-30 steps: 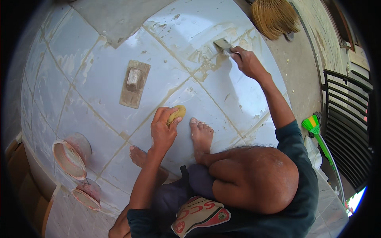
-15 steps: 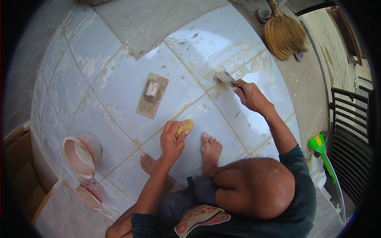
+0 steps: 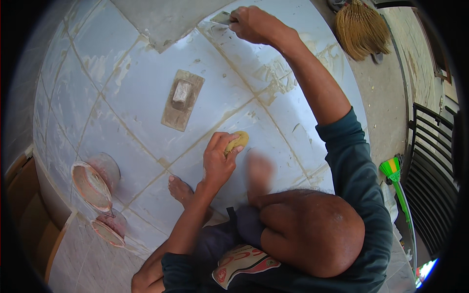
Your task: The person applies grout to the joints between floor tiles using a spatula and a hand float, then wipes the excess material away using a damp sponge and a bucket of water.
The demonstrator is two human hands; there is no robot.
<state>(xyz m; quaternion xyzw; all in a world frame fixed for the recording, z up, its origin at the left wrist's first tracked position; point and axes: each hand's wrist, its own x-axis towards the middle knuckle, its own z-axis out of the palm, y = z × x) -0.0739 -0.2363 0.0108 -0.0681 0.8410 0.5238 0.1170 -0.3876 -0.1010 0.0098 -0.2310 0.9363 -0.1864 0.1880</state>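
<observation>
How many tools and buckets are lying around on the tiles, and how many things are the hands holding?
Held things: 2, yellow sponge in left hand, scraper in right hand
Buckets: 2
Grout float: 1
Brooms: 2
Total: 7

- The floor (image 3: 146, 112) is laid with large white glossy tiles, the joints between them filled and smeared with tan grout.
- A bare grey cement patch (image 3: 161, 19) sits at the far edge.
- A straw broom (image 3: 361, 29) lies on rough concrete to the right.
- A dark slatted railing (image 3: 435, 195) runs along the right side (daylight is bright and even).
</observation>
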